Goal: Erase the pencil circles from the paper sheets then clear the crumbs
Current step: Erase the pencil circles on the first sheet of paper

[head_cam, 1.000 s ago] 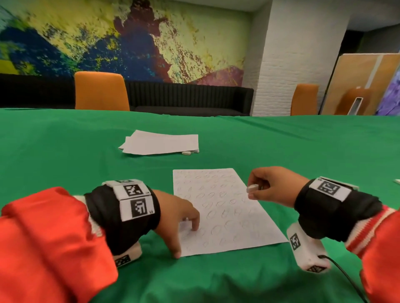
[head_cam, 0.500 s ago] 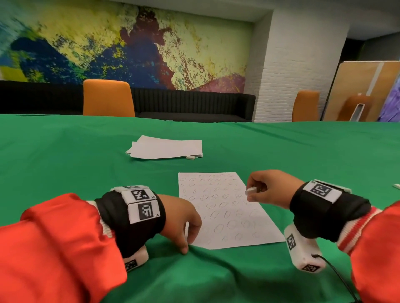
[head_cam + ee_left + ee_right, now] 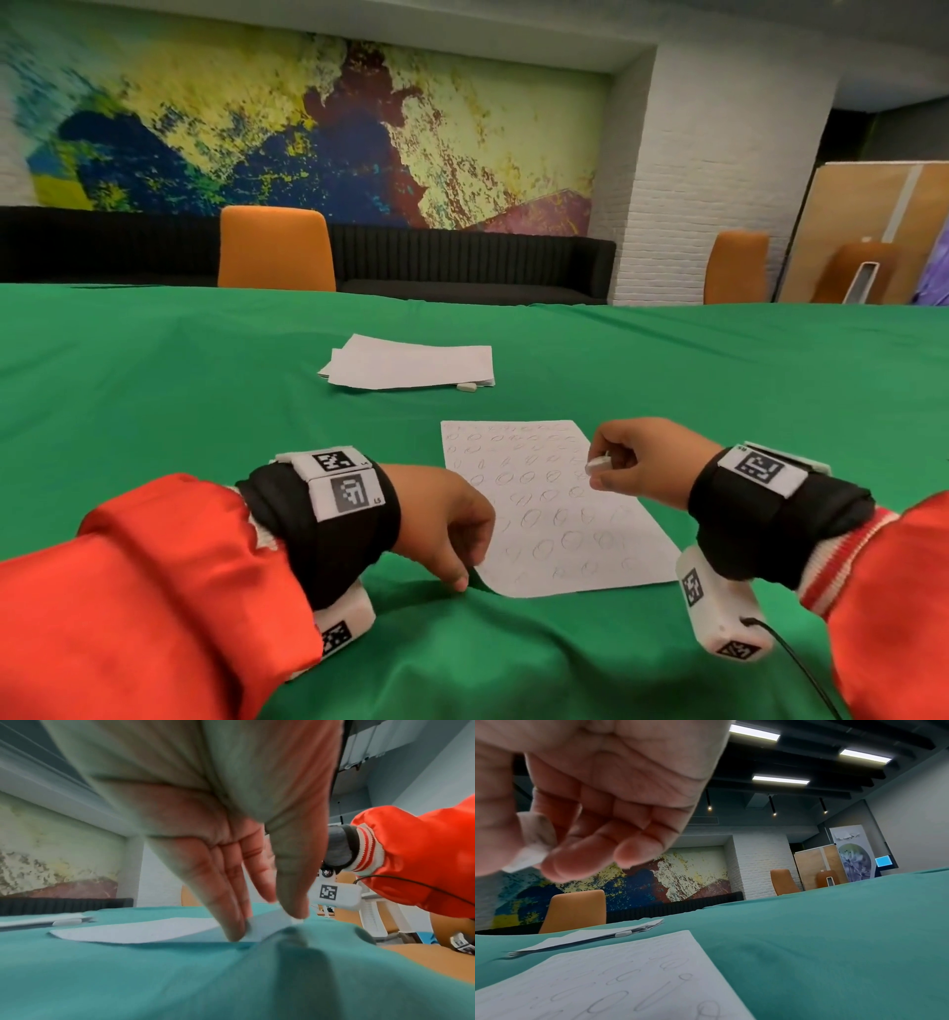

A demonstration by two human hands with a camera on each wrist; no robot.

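A white paper sheet (image 3: 544, 509) covered in pencil circles lies on the green tablecloth (image 3: 154, 411) in front of me. My left hand (image 3: 464, 578) is at its near left corner. In the left wrist view the thumb and fingers (image 3: 232, 929) pinch that corner (image 3: 267, 923), which is slightly lifted over a fold of cloth. My right hand (image 3: 598, 470) hovers over the sheet's right edge and pinches a small white eraser (image 3: 597, 465) between thumb and fingers. The right wrist view shows that eraser (image 3: 534, 841) smudged grey, above the sheet (image 3: 618, 983).
A stack of paper sheets (image 3: 411, 367) lies farther back on the table, with a second white eraser (image 3: 466, 386) at its near edge. Orange chairs (image 3: 274, 249) and a black sofa stand beyond the far edge. The cloth is bunched near my left hand.
My left hand slid off the sheet's lower left area back to its near corner and took hold of it. The right hand with the eraser stayed over the right edge.
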